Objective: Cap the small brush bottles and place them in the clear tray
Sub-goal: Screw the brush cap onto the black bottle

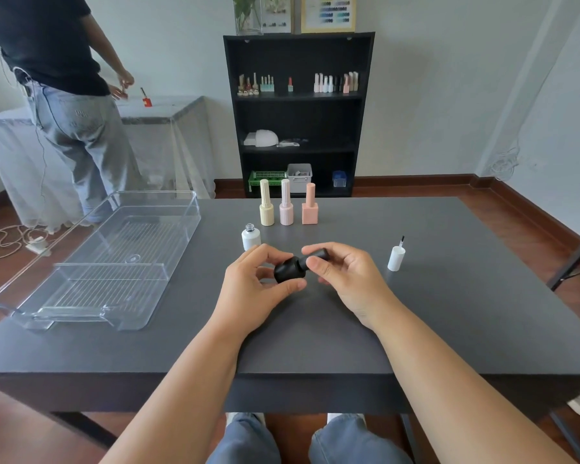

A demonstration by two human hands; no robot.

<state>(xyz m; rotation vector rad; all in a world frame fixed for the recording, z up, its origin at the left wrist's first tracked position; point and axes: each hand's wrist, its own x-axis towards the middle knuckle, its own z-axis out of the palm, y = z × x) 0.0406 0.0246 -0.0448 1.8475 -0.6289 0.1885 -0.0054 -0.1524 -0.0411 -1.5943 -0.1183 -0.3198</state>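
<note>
Step in hand: capping the black bottle [288, 273], held just above the grey table [449, 313] at the centre of the frame.
Left hand: the left hand [258, 279] grips the bottle's body between thumb and fingertips.
Right hand: the right hand [342, 276] pinches the black cap [317, 255], thumb in front and fingers curled over the top.
Key relation: the bottle lies tilted, its long axis running from lower left to upper right, body toward the left hand, cap toward the right. Cap and neck look joined; whether it is fully tightened I cannot tell.
Tray: the clear tray [181, 209] sits at the left of the frame, well apart from the hands and nearer the left one, with no bottles in it.
Still open: a white bottle [250, 238] stands uncapped just above the left hand; its white brush cap [396, 257] stands bristles-up to the right of the right hand.
Already capped: three pastel bottles [286, 205] stand in a row at centre top of the table.
Next move, likely: finish the twist, then carry the bottle left to the tray.
</note>
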